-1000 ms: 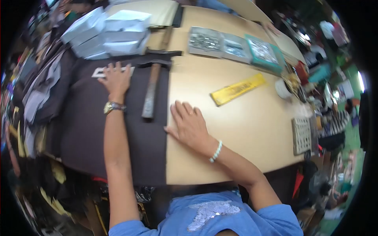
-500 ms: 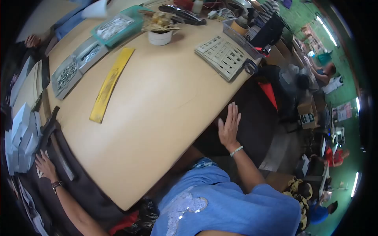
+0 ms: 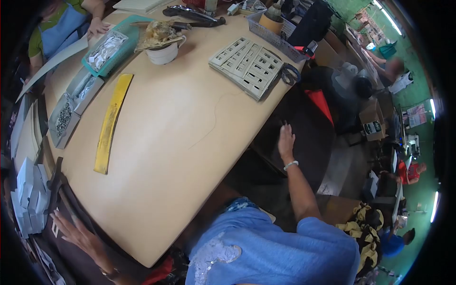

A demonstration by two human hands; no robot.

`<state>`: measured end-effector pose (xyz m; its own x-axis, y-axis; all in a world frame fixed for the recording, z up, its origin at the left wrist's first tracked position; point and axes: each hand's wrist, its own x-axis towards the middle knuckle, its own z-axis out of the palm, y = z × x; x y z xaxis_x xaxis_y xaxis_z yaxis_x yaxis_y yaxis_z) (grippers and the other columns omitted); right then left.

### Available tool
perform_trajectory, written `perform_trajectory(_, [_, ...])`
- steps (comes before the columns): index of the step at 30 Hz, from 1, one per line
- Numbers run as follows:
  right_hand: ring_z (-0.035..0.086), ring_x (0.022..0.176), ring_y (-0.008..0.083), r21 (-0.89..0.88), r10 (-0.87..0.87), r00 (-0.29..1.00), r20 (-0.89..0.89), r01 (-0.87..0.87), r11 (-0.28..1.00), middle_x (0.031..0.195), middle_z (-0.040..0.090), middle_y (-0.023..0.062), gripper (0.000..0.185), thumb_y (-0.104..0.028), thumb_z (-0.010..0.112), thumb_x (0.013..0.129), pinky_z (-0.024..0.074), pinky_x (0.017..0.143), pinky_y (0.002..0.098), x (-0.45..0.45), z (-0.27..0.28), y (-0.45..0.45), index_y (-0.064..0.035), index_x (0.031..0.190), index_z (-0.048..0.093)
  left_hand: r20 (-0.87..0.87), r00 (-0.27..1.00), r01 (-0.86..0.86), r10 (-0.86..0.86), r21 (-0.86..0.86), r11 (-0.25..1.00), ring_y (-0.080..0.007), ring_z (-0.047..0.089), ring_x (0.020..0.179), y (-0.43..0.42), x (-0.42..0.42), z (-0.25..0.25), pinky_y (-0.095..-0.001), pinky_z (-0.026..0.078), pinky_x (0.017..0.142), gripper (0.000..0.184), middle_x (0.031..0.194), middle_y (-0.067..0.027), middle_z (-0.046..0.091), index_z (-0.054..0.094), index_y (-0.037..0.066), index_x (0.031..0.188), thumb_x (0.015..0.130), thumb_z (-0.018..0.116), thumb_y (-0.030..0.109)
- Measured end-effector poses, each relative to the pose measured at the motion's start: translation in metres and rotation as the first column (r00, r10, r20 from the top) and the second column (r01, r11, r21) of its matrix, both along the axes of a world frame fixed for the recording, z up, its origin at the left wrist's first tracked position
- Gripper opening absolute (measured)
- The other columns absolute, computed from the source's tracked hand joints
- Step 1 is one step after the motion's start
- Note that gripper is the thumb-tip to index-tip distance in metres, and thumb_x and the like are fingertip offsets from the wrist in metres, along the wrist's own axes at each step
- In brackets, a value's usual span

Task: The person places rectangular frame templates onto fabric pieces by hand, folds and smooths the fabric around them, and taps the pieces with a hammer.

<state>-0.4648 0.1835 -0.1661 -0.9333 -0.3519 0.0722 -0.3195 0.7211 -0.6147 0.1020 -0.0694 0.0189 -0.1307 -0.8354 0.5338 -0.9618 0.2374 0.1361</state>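
My left hand [image 3: 80, 237] is open with its fingers spread, above a dark cloth-like surface at the lower left. Close to its fingertips lies a small pale piece with cut-outs [image 3: 55, 223]. Just beyond the fingers is a hammer [image 3: 58, 178], beside a stack of folded white boxes [image 3: 31, 197]. Past the table's right edge, my right hand [image 3: 286, 142] is over another dark surface. Its fingers are drawn together, with a small dark thing at the tips that I cannot make out.
On the table [image 3: 156, 190] lie a yellow strip [image 3: 113, 123], cut-out cards [image 3: 247, 66], scissors [image 3: 289, 74] and a white cup [image 3: 163, 54]. Trays of small parts [image 3: 61, 118] and a teal bin [image 3: 128, 35] line the far left. Another person's hand [image 3: 98, 26] rests behind the bin.
The view has shifted. My left hand has lifted from beside the hammer and pale piece, moving closer to me. My right hand has gone from flat and spread to fingers drawn together.
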Motion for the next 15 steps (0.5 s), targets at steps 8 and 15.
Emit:
perform_trajectory(8, [0.058,0.106,0.0206,-0.807,0.276,0.759,0.59,0.538,0.244,0.117,0.06,0.0084,0.042,-0.034,0.049,0.095,0.0458,0.094,0.0353,0.082,0.179,-0.035,-0.0013,0.12,0.055,-0.695,0.519,0.788,-0.497,0.164,0.593,-0.0378,0.038,0.13,0.133,-0.166,-0.002,-0.0465,0.035,0.104,0.089,0.141,-0.0247,0.037,0.021,-0.004,0.143,0.077,0.074,0.02])
perform_trajectory(15, [0.039,0.13,0.0201,-0.946,0.95,-0.106,0.294,0.113,0.305,0.139,0.045,0.0116,0.056,-0.039,0.04,0.098,0.0272,0.11,0.0329,0.212,0.205,-0.14,0.0046,0.132,0.045,-0.943,0.331,0.839,-0.038,0.275,0.469,-0.0265,0.046,0.123,0.139,-0.212,-0.039,-0.0368,0.039,0.1,0.072,0.131,-0.0244,0.047,0.016,-0.004,0.144,0.082,0.053,0.0])
